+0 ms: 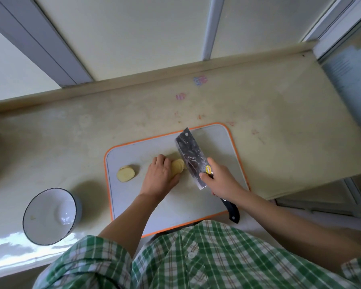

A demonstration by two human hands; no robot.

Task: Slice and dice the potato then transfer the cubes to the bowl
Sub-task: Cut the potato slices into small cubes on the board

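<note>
On the grey cutting board with an orange rim, my left hand grips a stack of pale yellow potato slices, its fingers curled over them. Just right of the stack stands a cleaver with a dark blade and black handle, edge down on the board, held by my right hand at the blade's heel. A separate piece of sliced potato lies on the board's left side. A white bowl with a dark rim sits on the counter, left of the board, with nothing clearly inside.
The beige counter runs to a raised back ledge under window frames. It ends at the right near a gap and a pale appliance. Faint coloured marks dot the counter behind the board.
</note>
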